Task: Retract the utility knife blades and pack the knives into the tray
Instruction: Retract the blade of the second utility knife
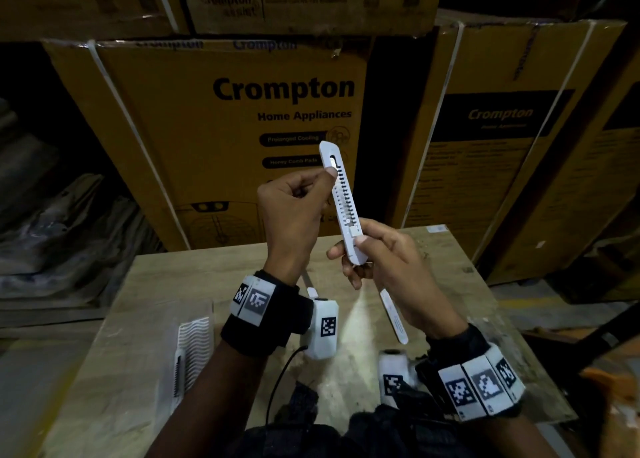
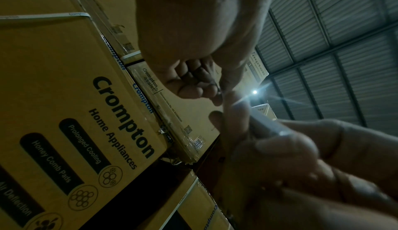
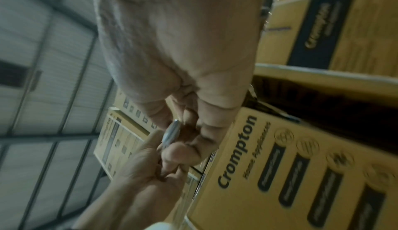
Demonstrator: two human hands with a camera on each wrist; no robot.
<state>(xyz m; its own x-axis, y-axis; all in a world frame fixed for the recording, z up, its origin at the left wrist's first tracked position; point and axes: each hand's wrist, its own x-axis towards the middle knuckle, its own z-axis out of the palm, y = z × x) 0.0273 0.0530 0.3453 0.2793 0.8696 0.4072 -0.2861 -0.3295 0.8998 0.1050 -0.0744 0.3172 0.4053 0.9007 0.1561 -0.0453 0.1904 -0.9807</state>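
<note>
I hold a white utility knife [image 1: 341, 201] upright over the table in both hands. My left hand [image 1: 329, 180] pinches its upper part, thumb near the top slot. My right hand [image 1: 349, 249] grips the lower end, thumb on the slider [image 1: 354, 231], which sits low on the toothed track. No blade shows past the tip. The left wrist view shows the knife [image 2: 266, 123] between my curled left fingers [image 2: 193, 82] and the right hand. The right wrist view is blurred, with the knife's end [image 3: 172, 131] in my fingers. A white ribbed tray [image 1: 197, 339] lies at the table's left with one knife [image 1: 178, 371] in it.
Two more white knives lie on the wooden table [image 1: 166, 284]: one [image 1: 393, 315] below my right hand, another [image 1: 310, 289] partly hidden by my left wrist. Stacked Crompton cartons [image 1: 242, 111] stand close behind the table. Dark clutter lies to the left.
</note>
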